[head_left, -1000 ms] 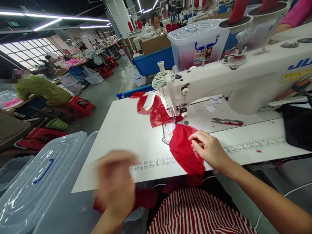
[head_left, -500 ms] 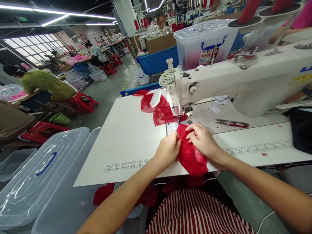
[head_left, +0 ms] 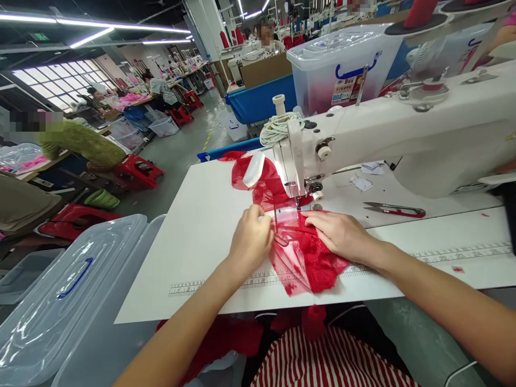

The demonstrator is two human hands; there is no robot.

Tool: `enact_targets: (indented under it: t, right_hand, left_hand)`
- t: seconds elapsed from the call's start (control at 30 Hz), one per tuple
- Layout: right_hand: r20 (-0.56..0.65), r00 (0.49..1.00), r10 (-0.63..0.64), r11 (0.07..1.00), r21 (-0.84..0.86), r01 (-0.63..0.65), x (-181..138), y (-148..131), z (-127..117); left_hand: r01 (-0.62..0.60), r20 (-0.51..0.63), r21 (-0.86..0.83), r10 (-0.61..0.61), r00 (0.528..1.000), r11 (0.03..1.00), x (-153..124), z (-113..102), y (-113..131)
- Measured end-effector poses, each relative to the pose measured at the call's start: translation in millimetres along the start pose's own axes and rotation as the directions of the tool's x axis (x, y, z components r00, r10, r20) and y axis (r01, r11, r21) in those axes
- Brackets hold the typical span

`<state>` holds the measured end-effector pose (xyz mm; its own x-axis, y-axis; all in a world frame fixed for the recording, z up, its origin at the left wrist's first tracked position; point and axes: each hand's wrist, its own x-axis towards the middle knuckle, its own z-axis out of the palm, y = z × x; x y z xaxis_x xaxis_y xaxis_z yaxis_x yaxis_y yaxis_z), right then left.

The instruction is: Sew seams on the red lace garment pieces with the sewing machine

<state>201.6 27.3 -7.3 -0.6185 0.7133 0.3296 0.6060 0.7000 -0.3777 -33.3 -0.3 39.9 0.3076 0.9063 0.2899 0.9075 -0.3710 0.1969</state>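
A red lace and sheer mesh fabric piece (head_left: 310, 263) is spread on the white sewing table in front of the sewing machine (head_left: 296, 161). My left hand (head_left: 252, 236) is closed on the sheer left edge, fingers pinched together. At the lace's upper right edge, my right hand (head_left: 342, 234) grips the fabric between thumb and fingers, close to the presser foot (head_left: 297, 203). The fabric's upper edge lies just before the needle plate; whether it is under the foot I cannot tell. More sheer red fabric (head_left: 262, 185) lies behind the needle, with a white oval object (head_left: 253, 169) on it.
Thread snips (head_left: 395, 209) and white paper scraps (head_left: 363, 183) lie right of the needle. A printed ruler (head_left: 193, 287) runs along the table front. Lidded plastic bins (head_left: 72, 290) stand at left; another clear box (head_left: 338, 67) stands behind the machine. Co-workers sit farther back.
The bunched red fabric has been opened out flat, showing the sheer mesh and lace. My left hand has moved left with its edge; my right hand has shifted slightly right and lies flatter.
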Motion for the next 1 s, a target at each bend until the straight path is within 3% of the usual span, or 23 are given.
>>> enact_targets:
  t: [0.07,0.13,0.2,0.27,0.3,0.37,0.4,0.47,0.63,0.8,0.9,1.0]
  right_hand:
    - [0.003,1.0,-0.017,1.0,0.003,0.017,0.3,-0.1,0.3]
    - [0.003,1.0,-0.027,0.999,0.018,0.027,1.2,-0.7,-0.9]
    - [0.007,0.999,-0.036,0.999,0.029,0.036,2.2,-1.7,-2.9]
    - [0.012,0.999,-0.044,0.999,0.026,0.044,2.9,-2.6,-4.7]
    - [0.013,0.999,-0.049,0.998,0.026,0.049,3.0,-2.8,-5.0]
    - [0.006,0.998,-0.056,0.998,0.025,0.056,2.7,-2.6,-4.4]
    - [-0.007,0.998,-0.055,0.998,0.023,0.055,2.4,-2.3,-3.5]
    - [-0.026,0.999,-0.047,0.999,0.021,0.047,1.6,-1.6,-1.5]
    - [-0.006,1.0,-0.03,0.999,0.028,0.03,0.8,-1.0,-1.0]
    - [-0.002,1.0,-0.024,0.999,0.044,0.024,1.7,-0.9,-2.3]
    - [-0.006,1.0,-0.027,0.998,0.049,0.027,1.8,0.3,-1.6]
    - [0.01,1.0,-0.028,0.999,0.043,0.028,1.7,1.8,-1.6]
  left_hand:
    - [-0.207,-0.055,-0.031,0.205,0.977,0.978,5.7,4.2,10.1]
    - [-0.295,-0.038,-0.089,0.293,0.955,0.951,8.6,6.7,16.8]
    - [-0.221,-0.054,-0.165,0.215,0.975,0.961,7.9,5.8,17.2]
    - [-0.111,-0.22,-0.279,0.049,0.974,0.954,5.3,1.1,13.1]
    - [-0.091,-0.338,-0.334,-0.029,0.941,0.938,4.3,-2.6,10.6]
    - [-0.125,-0.56,-0.359,-0.106,0.822,0.925,5.4,-11.9,6.5]
    - [-0.158,-0.639,-0.324,-0.093,0.764,0.933,7.8,-17.0,5.4]
    - [-0.222,-0.719,-0.216,-0.001,0.695,0.951,15.5,-26.6,4.8]
    - [-0.34,-0.737,-0.037,0.204,0.644,0.94,31.6,-37.3,3.7]
    - [-0.445,-0.681,0.149,0.417,0.601,0.883,27.2,-36.1,-6.4]
    - [-0.528,-0.579,0.23,0.551,0.601,0.817,22.9,-34.8,-9.7]
    - [-0.569,-0.513,0.233,0.597,0.617,0.789,21.0,-32.3,-8.3]
